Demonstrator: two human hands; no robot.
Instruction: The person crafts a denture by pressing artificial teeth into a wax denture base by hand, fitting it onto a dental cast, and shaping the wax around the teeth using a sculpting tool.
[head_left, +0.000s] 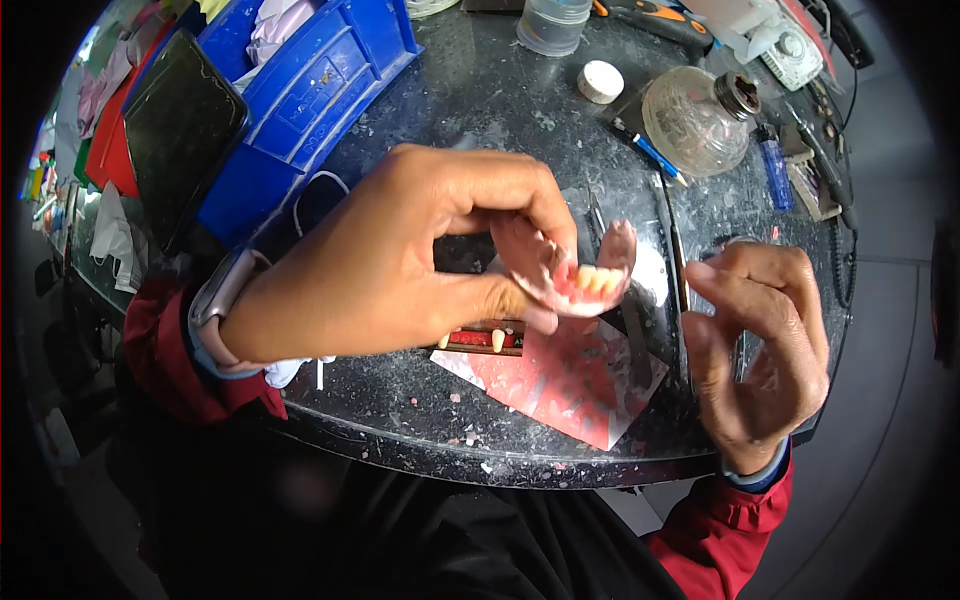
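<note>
My left hand (400, 260) pinches a partial denture (570, 275) between thumb and fingers, above the middle of the bench. The denture has a pinkish, curved base with several yellowish teeth set along its front. My right hand (765, 350) is at the right with nothing in it, thumb and index fingertip apart. A thin dark hand tool (675, 250) lies on the bench just left of its fingertips. Below the denture, a pink wax sheet (550, 385) lies near the bench edge. A red strip with loose teeth (485, 340) is partly hidden behind my left hand.
Blue bins (310, 90) and a dark panel (185, 135) stand at the left. Farther back are a clear jar (553, 25), a white lid (600, 82), a round glass bottle (695, 120) and a blue pen (657, 157). A blue lighter (775, 172) lies at the right.
</note>
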